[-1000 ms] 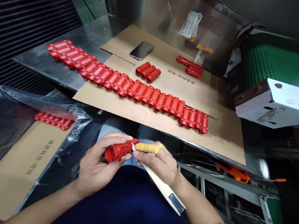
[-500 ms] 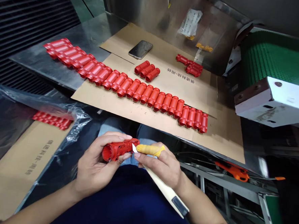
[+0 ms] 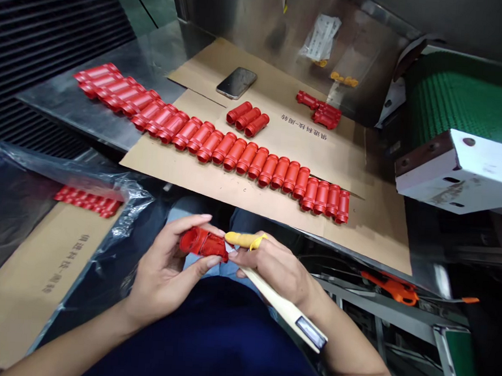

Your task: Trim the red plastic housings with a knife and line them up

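Note:
My left hand (image 3: 165,268) grips a red moulded plastic tube (image 3: 201,243) between thumb and fingers. My right hand (image 3: 274,263) holds a craft knife with a long cream handle (image 3: 284,306), its small blade tip pressed at the tube's far end and mostly hidden by my fingers. A yellow finger cot (image 3: 243,239) covers my right index finger, with a yellow band at its base. Beyond my hands, a long row of similar red tubes (image 3: 252,162) lies on a cardboard sheet (image 3: 371,229).
A smartphone (image 3: 236,83) and several more red parts (image 3: 245,118) lie on the cardboard. To the left, red parts (image 3: 88,202) sit in a plastic bag (image 3: 30,180). A green conveyor belt (image 3: 461,96) and white metal bracket (image 3: 460,172) stand right; orange-handled snips (image 3: 391,288) lie low right.
The red tube has turned, with its open end now angled further away and up. My right hand has shifted right and up, and the knife handle has swung further right.

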`<state>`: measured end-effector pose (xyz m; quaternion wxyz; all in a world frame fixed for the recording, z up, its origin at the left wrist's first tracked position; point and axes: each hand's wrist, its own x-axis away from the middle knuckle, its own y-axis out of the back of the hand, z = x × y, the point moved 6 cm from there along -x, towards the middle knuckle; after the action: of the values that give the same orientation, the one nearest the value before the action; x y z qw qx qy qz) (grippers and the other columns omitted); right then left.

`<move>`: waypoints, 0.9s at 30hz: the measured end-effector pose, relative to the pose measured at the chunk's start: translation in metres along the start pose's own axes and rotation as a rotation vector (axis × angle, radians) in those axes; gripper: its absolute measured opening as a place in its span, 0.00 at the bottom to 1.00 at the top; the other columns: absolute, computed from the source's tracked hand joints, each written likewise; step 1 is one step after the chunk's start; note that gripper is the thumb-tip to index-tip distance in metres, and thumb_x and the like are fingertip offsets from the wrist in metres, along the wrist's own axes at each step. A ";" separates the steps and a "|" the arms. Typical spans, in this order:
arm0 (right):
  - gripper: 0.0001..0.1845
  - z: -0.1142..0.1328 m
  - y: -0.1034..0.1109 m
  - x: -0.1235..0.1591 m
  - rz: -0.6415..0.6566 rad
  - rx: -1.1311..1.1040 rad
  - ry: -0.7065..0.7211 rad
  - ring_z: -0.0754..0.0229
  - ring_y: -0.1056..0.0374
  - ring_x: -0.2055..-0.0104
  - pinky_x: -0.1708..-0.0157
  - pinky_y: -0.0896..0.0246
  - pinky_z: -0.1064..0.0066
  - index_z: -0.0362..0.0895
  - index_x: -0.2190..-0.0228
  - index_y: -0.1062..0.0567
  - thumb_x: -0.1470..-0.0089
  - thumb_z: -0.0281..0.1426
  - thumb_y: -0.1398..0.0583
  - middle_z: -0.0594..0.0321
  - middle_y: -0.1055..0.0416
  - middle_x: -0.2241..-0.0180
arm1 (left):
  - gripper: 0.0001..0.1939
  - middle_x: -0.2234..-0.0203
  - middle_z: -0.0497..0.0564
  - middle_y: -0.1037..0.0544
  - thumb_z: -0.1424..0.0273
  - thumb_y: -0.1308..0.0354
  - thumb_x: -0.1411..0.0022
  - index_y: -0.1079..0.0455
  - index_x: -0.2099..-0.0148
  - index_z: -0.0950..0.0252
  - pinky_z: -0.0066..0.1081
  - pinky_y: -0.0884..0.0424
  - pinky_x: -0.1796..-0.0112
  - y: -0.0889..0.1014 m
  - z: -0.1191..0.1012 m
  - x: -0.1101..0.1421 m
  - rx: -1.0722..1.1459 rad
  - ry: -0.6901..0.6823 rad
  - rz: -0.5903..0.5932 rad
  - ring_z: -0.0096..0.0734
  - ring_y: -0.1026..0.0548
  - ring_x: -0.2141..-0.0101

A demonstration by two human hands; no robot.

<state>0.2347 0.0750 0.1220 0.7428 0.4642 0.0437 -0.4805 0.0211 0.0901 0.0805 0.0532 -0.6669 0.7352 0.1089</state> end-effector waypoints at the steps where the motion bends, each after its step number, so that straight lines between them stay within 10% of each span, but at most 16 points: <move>1: 0.08 0.001 0.001 -0.002 0.053 0.027 0.028 0.56 0.21 0.60 0.57 0.16 0.63 0.41 0.47 0.20 0.20 0.29 0.39 0.56 0.16 0.60 | 0.31 0.50 0.56 0.11 0.74 0.24 0.32 0.24 0.31 0.57 0.36 0.11 0.52 0.000 0.003 -0.001 0.038 0.048 0.001 0.42 0.09 0.54; 6: 0.09 -0.003 0.000 -0.001 0.066 0.004 0.037 0.55 0.20 0.58 0.56 0.18 0.64 0.42 0.48 0.19 0.20 0.27 0.41 0.56 0.15 0.59 | 0.31 0.50 0.56 0.11 0.72 0.23 0.31 0.24 0.30 0.57 0.35 0.12 0.50 -0.002 0.012 -0.004 0.177 0.171 0.061 0.42 0.09 0.52; 13: 0.10 -0.032 -0.006 0.015 -0.224 -0.563 -0.400 0.56 0.13 0.58 0.56 0.14 0.64 0.45 0.47 0.17 0.24 0.37 0.33 0.56 0.12 0.57 | 0.30 0.48 0.57 0.10 0.76 0.26 0.29 0.23 0.30 0.54 0.37 0.11 0.48 -0.002 0.011 -0.003 0.244 0.115 0.059 0.44 0.09 0.50; 27: 0.22 -0.004 -0.017 0.020 -0.163 -0.102 -0.101 0.53 0.15 0.48 0.49 0.11 0.64 0.47 0.34 0.20 0.26 0.25 0.33 0.51 0.17 0.47 | 0.33 0.45 0.53 0.09 0.86 0.26 0.36 0.23 0.35 0.54 0.37 0.10 0.47 -0.001 -0.002 -0.004 0.130 -0.102 -0.020 0.43 0.09 0.48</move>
<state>0.2336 0.0628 0.0984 0.7253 0.3957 0.0681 -0.5592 0.0222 0.0931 0.0837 0.1349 -0.6628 0.7305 0.0943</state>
